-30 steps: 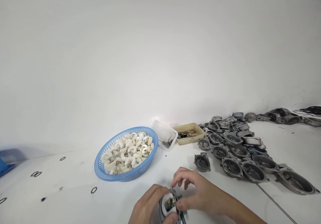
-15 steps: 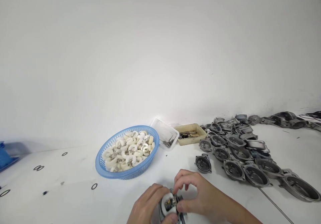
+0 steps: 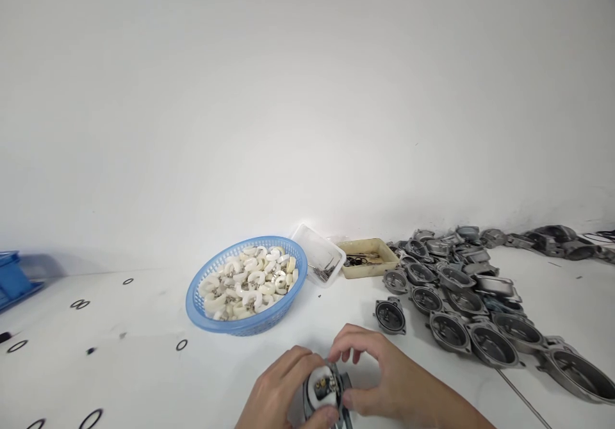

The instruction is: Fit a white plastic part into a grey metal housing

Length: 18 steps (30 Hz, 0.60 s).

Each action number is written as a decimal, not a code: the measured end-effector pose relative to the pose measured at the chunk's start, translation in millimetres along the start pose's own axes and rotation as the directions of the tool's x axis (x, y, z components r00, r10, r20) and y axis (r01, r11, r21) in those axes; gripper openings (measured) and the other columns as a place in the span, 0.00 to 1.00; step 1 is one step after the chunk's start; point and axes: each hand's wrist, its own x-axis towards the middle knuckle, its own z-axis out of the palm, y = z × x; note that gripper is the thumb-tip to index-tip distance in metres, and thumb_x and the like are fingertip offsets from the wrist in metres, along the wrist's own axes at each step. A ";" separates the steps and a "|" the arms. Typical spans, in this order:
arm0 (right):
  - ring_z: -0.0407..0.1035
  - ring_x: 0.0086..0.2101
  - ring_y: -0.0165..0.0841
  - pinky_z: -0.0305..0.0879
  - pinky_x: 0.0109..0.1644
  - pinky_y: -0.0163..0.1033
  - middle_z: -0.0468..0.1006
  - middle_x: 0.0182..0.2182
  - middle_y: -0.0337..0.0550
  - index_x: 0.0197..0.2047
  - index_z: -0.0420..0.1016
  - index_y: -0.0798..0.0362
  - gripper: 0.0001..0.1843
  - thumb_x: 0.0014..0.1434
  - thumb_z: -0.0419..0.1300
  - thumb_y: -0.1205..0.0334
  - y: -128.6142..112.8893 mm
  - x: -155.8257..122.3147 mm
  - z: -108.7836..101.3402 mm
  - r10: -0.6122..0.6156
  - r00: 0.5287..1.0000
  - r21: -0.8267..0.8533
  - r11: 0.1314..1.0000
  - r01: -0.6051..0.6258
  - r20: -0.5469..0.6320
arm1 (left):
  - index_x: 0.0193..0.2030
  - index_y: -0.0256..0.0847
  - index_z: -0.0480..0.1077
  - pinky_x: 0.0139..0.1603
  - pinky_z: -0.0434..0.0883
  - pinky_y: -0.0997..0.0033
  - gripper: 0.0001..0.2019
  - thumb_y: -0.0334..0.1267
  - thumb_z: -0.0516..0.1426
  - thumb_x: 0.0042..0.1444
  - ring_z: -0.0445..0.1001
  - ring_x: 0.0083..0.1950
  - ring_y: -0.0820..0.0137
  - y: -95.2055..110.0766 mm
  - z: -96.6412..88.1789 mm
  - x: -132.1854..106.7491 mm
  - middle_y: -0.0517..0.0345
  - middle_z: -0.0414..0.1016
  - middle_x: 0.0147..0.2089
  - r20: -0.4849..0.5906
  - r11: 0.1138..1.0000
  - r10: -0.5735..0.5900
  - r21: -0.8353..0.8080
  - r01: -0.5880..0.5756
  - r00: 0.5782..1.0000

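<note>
Low in the view, a grey round metal housing (image 3: 307,408) with a white C-shaped plastic part (image 3: 314,381) seated inside it is held on the near table. Small brass-coloured and dark pieces show within the white part. My left hand (image 3: 281,390) wraps round the housing's left side, its thumb on the near rim. From the right, my right hand (image 3: 372,371) grips the housing, with the thumb on its right side and the curled index fingertip at its far edge. Whether a small piece sits between those fingers cannot be made out.
A blue basket (image 3: 192,307) of white curved plastic parts stands ahead. Behind it are a white tray (image 3: 317,243) with metal pins and a cream tray (image 3: 389,264) with dark rings. Grey housings (image 3: 449,330) crowd the right; black rings (image 3: 181,344) lie leftward. A blue bin (image 3: 12,282) stands far left.
The view has shifted slightly, bringing more black rings into sight at lower left. Both hands stay on the housing; my right index fingertip has moved slightly left along its far edge.
</note>
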 end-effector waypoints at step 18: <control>0.71 0.44 0.37 0.60 0.50 0.39 0.77 0.41 0.37 0.39 0.82 0.49 0.17 0.44 0.71 0.72 10.2 5.3 7.1 -0.052 0.998 -0.086 0.995 0.050 -0.027 | 0.56 0.49 0.73 0.48 0.76 0.72 0.17 0.39 0.66 0.61 0.80 0.47 0.64 -2.3 3.2 -3.0 0.57 0.79 0.49 0.040 0.999 -0.049 0.001 0.049 0.998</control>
